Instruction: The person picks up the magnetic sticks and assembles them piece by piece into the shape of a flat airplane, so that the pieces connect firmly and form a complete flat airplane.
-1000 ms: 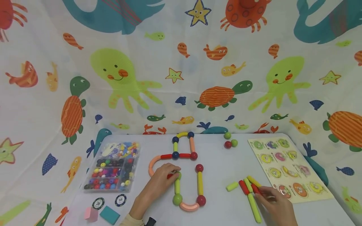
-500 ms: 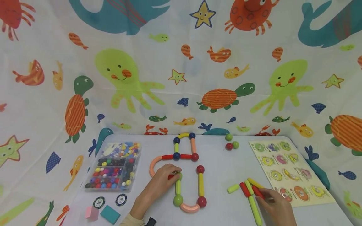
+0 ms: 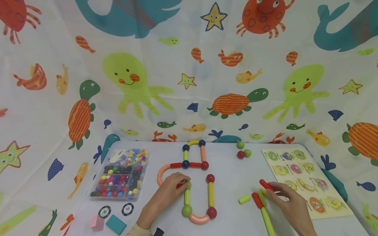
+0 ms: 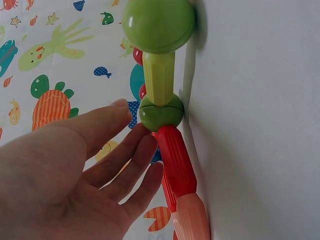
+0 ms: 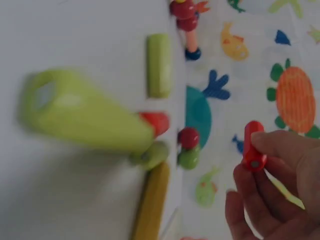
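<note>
My right hand [image 3: 290, 203] pinches a short red magnetic stick [image 3: 266, 185] between thumb and fingers, lifted above the other sticks; in the right wrist view the red stick's [image 5: 254, 150] end faces the camera. Below it lie another red stick [image 3: 257, 200], a long green stick [image 3: 267, 221] and a yellow stick [image 5: 151, 205]. My left hand [image 3: 169, 190] lies beside the built shape, its fingertips at a green ball [image 4: 161, 113] and a red stick [image 4: 176, 162] joined to it, fingers fairly straight and not wrapped round them. A green stick [image 3: 187, 197] runs from that ball to a nearer green ball [image 3: 187, 210].
Blue balls [image 3: 185, 164] and sticks form a loop at the back. A loose green stick [image 3: 244, 199] lies mid-right, several balls [image 3: 241, 154] behind. A bead box [image 3: 134, 193] stands left, above chips [image 3: 127, 209] and blocks [image 3: 116, 224]. A picture board [image 3: 325, 196] lies right.
My right hand has lifted the red stick off the pile of sticks, up and slightly left. The left hand stays at the green ball. The head view has shifted slightly.
</note>
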A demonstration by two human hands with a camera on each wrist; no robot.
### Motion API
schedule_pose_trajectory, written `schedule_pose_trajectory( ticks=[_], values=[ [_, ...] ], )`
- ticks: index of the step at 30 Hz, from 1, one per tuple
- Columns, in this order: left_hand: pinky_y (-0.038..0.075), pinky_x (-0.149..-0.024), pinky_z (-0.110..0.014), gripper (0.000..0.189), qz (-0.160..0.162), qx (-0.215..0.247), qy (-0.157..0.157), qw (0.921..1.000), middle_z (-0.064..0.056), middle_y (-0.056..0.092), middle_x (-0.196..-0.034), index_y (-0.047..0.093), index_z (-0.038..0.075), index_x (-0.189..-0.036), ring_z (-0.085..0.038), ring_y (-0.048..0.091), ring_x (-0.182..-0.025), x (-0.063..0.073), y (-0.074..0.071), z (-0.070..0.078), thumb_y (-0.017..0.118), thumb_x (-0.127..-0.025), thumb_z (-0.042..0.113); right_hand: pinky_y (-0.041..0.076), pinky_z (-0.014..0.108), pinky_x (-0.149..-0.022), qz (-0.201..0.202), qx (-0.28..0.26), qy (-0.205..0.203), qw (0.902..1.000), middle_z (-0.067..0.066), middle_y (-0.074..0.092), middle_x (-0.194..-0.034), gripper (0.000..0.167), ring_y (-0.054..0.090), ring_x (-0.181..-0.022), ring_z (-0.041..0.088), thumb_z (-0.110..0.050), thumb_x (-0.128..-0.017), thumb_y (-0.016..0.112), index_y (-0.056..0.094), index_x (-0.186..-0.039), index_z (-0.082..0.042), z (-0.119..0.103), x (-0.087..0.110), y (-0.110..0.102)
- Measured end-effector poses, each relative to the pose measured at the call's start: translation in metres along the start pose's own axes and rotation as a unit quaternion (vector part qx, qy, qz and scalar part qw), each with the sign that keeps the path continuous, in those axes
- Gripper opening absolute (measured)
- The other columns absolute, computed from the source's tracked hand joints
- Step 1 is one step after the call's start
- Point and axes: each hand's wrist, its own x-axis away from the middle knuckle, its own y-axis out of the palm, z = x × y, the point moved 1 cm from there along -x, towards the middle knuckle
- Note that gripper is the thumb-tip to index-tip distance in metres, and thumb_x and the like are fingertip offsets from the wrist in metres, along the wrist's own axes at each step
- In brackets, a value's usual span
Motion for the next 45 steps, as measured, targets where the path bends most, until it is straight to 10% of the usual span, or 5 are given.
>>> schedule_pose_trajectory(
  ticks=[8,17,24,29,45],
  values=[
    [0.055,-0.096,-0.032,0.026,-0.001,0.003,-0.001,1.0,0.005,0.07,-0.116,0.071,0.015,-0.122,-0.011,0.065,-0.108,0.001,0.004,-0.004,0.067,-0.099,0.026,0.057,0.026,-0.08,-0.052,-0.077,-0.169,0.9812,-0.018,0.071,-0.107,0.027,0.064,-0.094,0.01,-0.03,-0.089,0.079,0.072,-0.114,-0.035,-0.055,-0.017,0.036],
    [0.056,-0.094,-0.03,0.026,-0.004,0.006,-0.005,1.0,0.005,0.071,-0.115,0.071,0.016,-0.122,-0.009,0.065,-0.105,0.001,0.005,-0.006,0.069,-0.098,0.026,0.057,0.045,-0.096,-0.194,-0.138,-0.229,0.9438,-0.02,0.071,-0.11,0.03,0.066,-0.105,0.006,-0.021,-0.09,0.079,0.072,-0.116,-0.035,-0.104,-0.033,0.098],
    [0.056,-0.095,-0.03,0.028,-0.006,0.001,0.001,1.0,0.005,0.071,-0.116,0.071,0.015,-0.124,-0.01,0.065,-0.106,-0.001,0.005,-0.007,0.068,-0.098,0.026,0.041,0.054,-0.114,-0.218,-0.103,-0.297,0.924,-0.022,0.071,-0.104,0.029,0.067,-0.101,0.004,-0.016,-0.087,0.081,0.075,-0.113,-0.028,-0.115,-0.039,0.129],
    [0.056,-0.095,-0.032,0.027,-0.003,-0.002,0.0,1.0,0.005,0.071,-0.117,0.071,0.016,-0.123,-0.01,0.065,-0.107,-0.002,0.002,-0.007,0.068,-0.098,0.027,0.025,0.055,-0.122,-0.233,-0.1,-0.313,0.9152,-0.019,0.073,-0.106,0.026,0.068,-0.109,0.005,-0.016,-0.088,0.08,0.077,-0.113,-0.022,-0.119,-0.041,0.139],
    [0.055,-0.094,-0.03,0.023,0.008,0.0,0.022,0.9997,0.005,0.07,-0.113,0.073,0.015,-0.118,-0.011,0.064,-0.105,-0.003,0.006,-0.006,0.069,-0.097,0.024,0.056,0.035,-0.097,-0.267,-0.07,-0.291,0.916,-0.018,0.072,-0.112,0.026,0.062,-0.102,0.004,-0.022,-0.092,0.076,0.075,-0.118,-0.026,-0.121,-0.037,0.146]
  ],
)
